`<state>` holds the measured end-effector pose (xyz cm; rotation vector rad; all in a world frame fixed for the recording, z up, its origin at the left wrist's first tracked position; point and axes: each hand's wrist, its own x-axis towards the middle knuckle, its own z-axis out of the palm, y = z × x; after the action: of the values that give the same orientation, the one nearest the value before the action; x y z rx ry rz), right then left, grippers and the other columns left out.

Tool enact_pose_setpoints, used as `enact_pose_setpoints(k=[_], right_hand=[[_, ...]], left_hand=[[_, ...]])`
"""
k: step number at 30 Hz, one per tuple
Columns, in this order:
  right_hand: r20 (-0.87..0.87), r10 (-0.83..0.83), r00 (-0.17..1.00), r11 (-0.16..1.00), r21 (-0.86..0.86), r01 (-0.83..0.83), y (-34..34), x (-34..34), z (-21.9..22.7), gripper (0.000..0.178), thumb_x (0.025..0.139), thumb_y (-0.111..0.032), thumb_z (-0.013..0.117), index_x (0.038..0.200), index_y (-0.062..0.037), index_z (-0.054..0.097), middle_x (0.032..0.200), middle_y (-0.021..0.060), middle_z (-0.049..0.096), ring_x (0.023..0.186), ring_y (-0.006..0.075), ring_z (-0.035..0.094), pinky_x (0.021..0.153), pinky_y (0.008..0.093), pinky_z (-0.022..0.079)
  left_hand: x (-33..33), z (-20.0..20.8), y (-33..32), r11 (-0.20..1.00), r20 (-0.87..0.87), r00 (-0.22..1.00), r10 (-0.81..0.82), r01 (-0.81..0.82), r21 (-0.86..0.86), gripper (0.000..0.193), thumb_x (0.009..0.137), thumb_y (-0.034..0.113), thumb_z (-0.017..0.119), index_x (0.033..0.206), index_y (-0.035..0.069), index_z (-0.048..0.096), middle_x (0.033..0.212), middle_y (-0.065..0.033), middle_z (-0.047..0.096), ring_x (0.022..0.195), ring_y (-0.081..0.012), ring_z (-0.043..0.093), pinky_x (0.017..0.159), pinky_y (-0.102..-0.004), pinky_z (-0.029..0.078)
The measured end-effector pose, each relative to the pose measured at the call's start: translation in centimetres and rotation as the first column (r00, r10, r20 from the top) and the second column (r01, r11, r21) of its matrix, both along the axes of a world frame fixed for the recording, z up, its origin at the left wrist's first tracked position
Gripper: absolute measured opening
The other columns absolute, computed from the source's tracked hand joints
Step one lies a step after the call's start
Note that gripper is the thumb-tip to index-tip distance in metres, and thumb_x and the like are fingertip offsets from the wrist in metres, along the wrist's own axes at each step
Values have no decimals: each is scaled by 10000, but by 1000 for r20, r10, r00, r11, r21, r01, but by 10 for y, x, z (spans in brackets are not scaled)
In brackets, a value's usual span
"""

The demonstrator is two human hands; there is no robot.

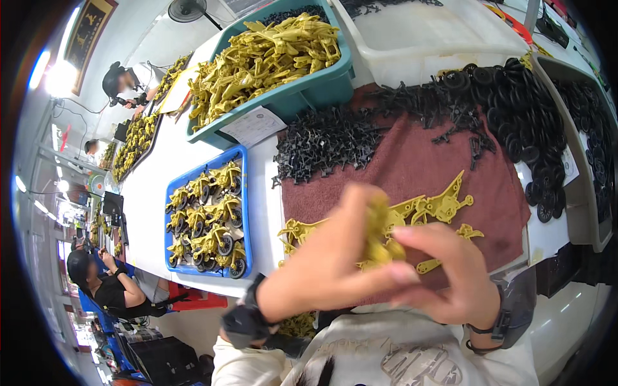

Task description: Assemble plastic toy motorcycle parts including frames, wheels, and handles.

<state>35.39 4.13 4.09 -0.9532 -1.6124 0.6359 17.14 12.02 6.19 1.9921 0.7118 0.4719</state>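
My left hand (322, 270) is closed around a yellow plastic toy-motorcycle part (375, 228), which is smeared by motion. From the other side my right hand (454, 273) reaches in, thumb and forefinger apart, the forefinger tip at the part's edge. Beneath the hands, several loose yellow toy-motorcycle parts (444, 204) lie on a maroon towel (405, 148); the hands hide some of them. A blue tray (248, 212) to the left holds several toy motorcycles (209, 215), yellow with black wheels.
At the back, a teal bin (309, 96) is heaped with yellow parts (270, 58). Small black parts (325, 141) pile up beside the towel. Black wheels (521, 122) are massed at right, next to a grey bin (589, 219). Co-workers (106, 289) sit at far left.
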Motion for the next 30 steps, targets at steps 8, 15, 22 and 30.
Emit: enact_pose_setpoints(k=[8,15,22,30], right_hand=[[35,134,990,990,-53,-132,-19,9,-10,279,713,-99,809,944,-45,662,812,80,638,664,249,642,571,325,503],[44,-146,988,989,9,146,-39,51,-27,157,753,8,732,891,-11,661,820,79,658,640,157,636,565,260,501],[-214,-666,714,718,-444,536,-35,133,-41,132,897,9,604,1025,41,602,836,90,655,680,113,635,595,212,508],[365,-633,682,706,-89,703,-22,117,-49,140,852,-8,663,983,39,669,1071,94,638,730,83,619,622,206,502]], left_hand=[[2,-23,-17,998,123,990,-64,67,-19,671,857,515,628,1174,-46,443,935,-196,565,832,-300,609,713,-381,482],[-26,-20,12,912,605,683,409,-299,-280,484,904,555,412,952,74,431,793,-128,537,695,-260,574,711,-413,515],[2,-29,-5,931,626,690,364,-292,-219,255,774,169,467,999,77,391,1108,-192,482,1227,-384,447,1051,-517,362],[42,-37,-23,991,618,774,133,-117,-68,195,930,-43,530,919,64,367,1010,-197,606,1123,-385,598,1007,-506,464]])
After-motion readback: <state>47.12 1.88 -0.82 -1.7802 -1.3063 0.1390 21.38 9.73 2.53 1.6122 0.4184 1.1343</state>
